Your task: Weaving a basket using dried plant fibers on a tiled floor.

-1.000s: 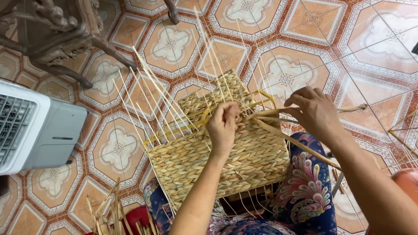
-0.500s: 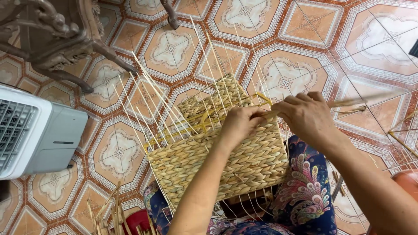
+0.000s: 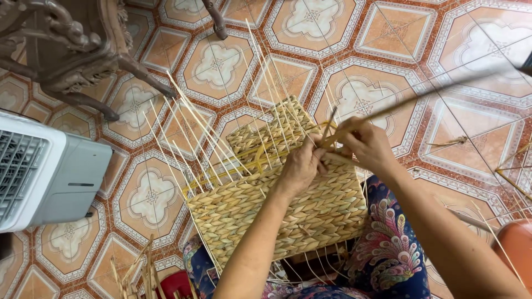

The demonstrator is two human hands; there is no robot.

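Note:
A half-woven straw basket [image 3: 260, 210] rests on my lap, its thin pale upright spokes [image 3: 221, 133] fanning out toward the floor. My left hand [image 3: 302, 166] presses on the basket's upper woven edge, fingers curled around the weave. My right hand [image 3: 366, 145] sits just right of it and pinches a long dry straw strand [image 3: 421, 99] that stretches up and to the right, blurred by motion. Both hands meet at the basket's top rim.
A white and grey fan or cooler unit [image 3: 50, 171] stands on the patterned tile floor [image 3: 399, 39] at left. Dark carved wooden furniture legs [image 3: 83, 66] are at top left. Loose straw bundles [image 3: 138, 277] lie bottom left; an orange object [image 3: 518, 249] is at right.
My right hand has moved left to meet the left hand at the rim and pulled the straw strand out long toward the upper right. The basket has shifted slightly.

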